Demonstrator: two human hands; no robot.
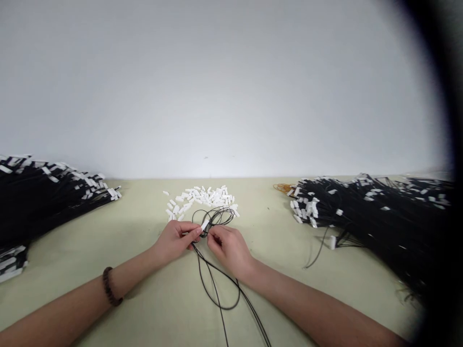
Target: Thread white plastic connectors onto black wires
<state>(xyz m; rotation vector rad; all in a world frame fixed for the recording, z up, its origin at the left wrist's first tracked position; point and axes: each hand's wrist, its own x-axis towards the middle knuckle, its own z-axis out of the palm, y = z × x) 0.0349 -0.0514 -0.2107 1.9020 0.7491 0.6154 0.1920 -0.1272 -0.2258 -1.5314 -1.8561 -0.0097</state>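
A small white connector [204, 225] is pinched between the thumb and fingers of my left hand [176, 241]. Close beside it on the right, my right hand [231, 248] is closed, its fingertips together on a thin black wire by the connector; the exact grip is partly hidden. The black wire [221, 217] lies in loose coils just beyond my fingers. More lengths of it run down from between my hands toward the near edge, with one loop on the table. Behind the coils, many loose white connectors [208, 195] are scattered in a heap.
A thick bundle of black wires [39, 202] with white ends lies at the left. Another large bundle of black wires [361, 217] fills the right side, one stray wire sticking out. Orange wire [283, 187] shows beside it. A pale wall [217, 96] stands behind the greenish table [130, 289].
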